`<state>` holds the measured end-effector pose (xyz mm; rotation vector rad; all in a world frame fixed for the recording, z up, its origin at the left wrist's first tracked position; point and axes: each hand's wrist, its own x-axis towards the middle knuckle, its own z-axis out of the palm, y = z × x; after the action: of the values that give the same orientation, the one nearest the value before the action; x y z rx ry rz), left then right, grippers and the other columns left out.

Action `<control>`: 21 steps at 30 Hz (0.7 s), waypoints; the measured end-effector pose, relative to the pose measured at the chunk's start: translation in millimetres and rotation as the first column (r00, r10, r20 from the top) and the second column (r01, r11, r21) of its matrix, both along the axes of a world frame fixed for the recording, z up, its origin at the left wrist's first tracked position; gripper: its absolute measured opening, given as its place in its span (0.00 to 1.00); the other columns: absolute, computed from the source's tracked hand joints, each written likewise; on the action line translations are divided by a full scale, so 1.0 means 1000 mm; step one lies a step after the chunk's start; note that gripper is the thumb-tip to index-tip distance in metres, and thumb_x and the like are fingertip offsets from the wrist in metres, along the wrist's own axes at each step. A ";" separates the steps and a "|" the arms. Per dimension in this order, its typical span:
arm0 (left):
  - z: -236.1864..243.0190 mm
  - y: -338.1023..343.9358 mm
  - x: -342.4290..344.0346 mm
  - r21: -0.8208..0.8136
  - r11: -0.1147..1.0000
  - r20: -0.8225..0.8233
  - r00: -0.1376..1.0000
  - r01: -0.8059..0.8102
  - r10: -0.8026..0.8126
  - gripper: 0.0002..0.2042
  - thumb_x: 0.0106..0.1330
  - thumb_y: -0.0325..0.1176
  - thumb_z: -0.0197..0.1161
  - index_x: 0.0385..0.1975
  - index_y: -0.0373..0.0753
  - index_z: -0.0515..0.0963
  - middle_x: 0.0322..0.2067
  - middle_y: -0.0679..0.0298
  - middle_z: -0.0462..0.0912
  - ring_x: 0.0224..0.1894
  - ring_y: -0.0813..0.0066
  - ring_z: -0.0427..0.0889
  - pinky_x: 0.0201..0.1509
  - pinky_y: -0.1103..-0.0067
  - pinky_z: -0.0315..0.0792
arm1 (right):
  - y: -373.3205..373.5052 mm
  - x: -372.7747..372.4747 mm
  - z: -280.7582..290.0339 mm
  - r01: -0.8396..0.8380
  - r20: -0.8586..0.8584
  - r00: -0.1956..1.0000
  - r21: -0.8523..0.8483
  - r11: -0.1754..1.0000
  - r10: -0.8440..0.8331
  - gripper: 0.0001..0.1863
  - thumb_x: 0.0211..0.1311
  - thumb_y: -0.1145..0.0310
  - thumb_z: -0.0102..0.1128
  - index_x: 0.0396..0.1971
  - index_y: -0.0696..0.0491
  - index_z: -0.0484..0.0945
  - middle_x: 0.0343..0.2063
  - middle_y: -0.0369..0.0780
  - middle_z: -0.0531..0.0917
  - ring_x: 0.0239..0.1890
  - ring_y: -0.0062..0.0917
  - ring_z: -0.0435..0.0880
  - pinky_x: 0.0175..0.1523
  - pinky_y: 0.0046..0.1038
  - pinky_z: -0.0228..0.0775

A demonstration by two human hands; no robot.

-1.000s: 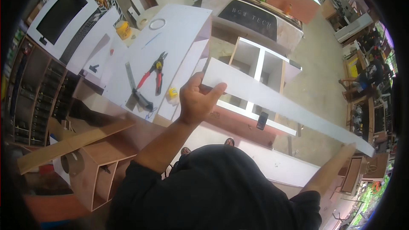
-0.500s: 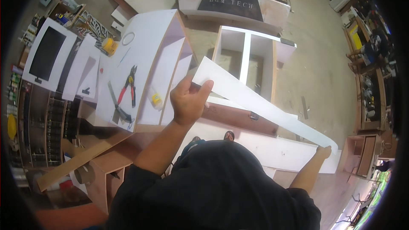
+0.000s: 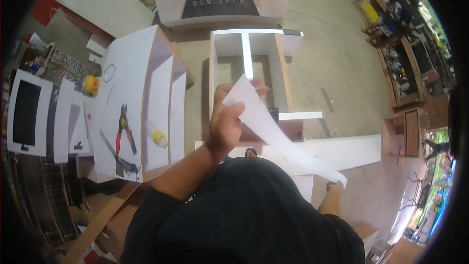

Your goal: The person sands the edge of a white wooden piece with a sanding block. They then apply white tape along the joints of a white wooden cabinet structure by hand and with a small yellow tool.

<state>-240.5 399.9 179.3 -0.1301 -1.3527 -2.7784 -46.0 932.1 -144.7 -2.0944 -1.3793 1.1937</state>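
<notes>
A long white flexible strip (image 3: 278, 134) stretches in front of my body and sags in a curve between its two ends. My left hand (image 3: 225, 120) is closed round the near-left end, thumb on top and fingers behind it. At the other end, low on the right, my right hand (image 3: 334, 187) grips the strip; its fingers are mostly hidden. Beneath the strip lies a long white board (image 3: 359, 149). Beyond it, a white open cabinet frame (image 3: 246, 56) with a middle divider rests on the floor.
To my left, a white cabinet (image 3: 129, 58) carries red-handled pliers (image 3: 123, 129), a dark-handled blade (image 3: 119, 159), and a white ring (image 3: 109, 73). A yellow-labelled bottle (image 3: 159, 138) lies on its shelf. A white counter (image 3: 220, 10) stands ahead; a person (image 3: 393, 17) sits far right.
My view has turned to the right. The strip, straighter before, now bends and sags more. My right hand has come lower and closer to my body; both hands keep their hold.
</notes>
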 end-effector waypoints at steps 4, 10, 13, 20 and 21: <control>-0.006 -0.005 -0.005 -0.057 0.980 -0.086 0.977 0.189 -0.194 0.21 0.70 0.43 0.46 0.57 0.37 0.59 0.47 0.44 0.77 0.53 0.52 0.77 0.62 0.58 0.67 | -0.058 0.063 -0.018 0.344 -0.226 0.842 -0.476 0.810 -0.490 0.07 0.70 0.65 0.47 0.36 0.48 0.75 0.21 0.34 0.73 0.18 0.21 0.66 0.21 0.24 0.57; 0.014 -0.021 -0.034 0.198 0.923 -0.143 0.941 0.330 -0.306 0.23 0.73 0.51 0.45 0.58 0.40 0.64 0.44 0.55 0.79 0.46 0.58 0.79 0.58 0.61 0.67 | -0.074 0.185 -0.066 0.148 -0.349 0.879 -0.446 0.882 -0.324 0.13 0.72 0.58 0.46 0.33 0.51 0.74 0.21 0.36 0.71 0.18 0.24 0.68 0.18 0.27 0.58; 0.050 -0.016 -0.038 0.274 0.858 -0.197 0.899 0.434 -0.391 0.21 0.73 0.44 0.47 0.59 0.37 0.64 0.44 0.57 0.75 0.49 0.62 0.74 0.61 0.62 0.66 | -0.124 0.132 0.018 0.125 -0.465 0.850 -0.279 0.952 -0.248 0.09 0.69 0.66 0.49 0.28 0.52 0.72 0.18 0.35 0.69 0.16 0.21 0.67 0.18 0.27 0.58; 0.096 0.062 -0.037 0.151 0.764 -0.419 0.741 0.627 -0.525 0.17 0.77 0.39 0.40 0.58 0.35 0.65 0.43 0.58 0.71 0.47 0.66 0.71 0.59 0.64 0.66 | -0.130 0.130 0.047 0.168 -0.719 0.628 -0.250 0.954 -0.299 0.15 0.68 0.60 0.55 0.21 0.47 0.70 0.12 0.31 0.66 0.11 0.19 0.62 0.15 0.22 0.52; 0.102 0.081 -0.043 0.167 0.724 -0.461 0.702 0.669 -0.542 0.17 0.78 0.38 0.39 0.57 0.35 0.65 0.43 0.59 0.71 0.46 0.66 0.71 0.59 0.65 0.67 | -0.105 0.141 0.009 0.293 -0.653 0.569 -0.406 0.865 -0.499 0.16 0.69 0.57 0.55 0.21 0.46 0.70 0.11 0.30 0.65 0.10 0.18 0.60 0.14 0.22 0.51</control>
<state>-283.0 481.2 281.0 -1.2677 -0.8294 -3.1720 95.4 827.2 -135.6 -1.5791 -0.3436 1.7869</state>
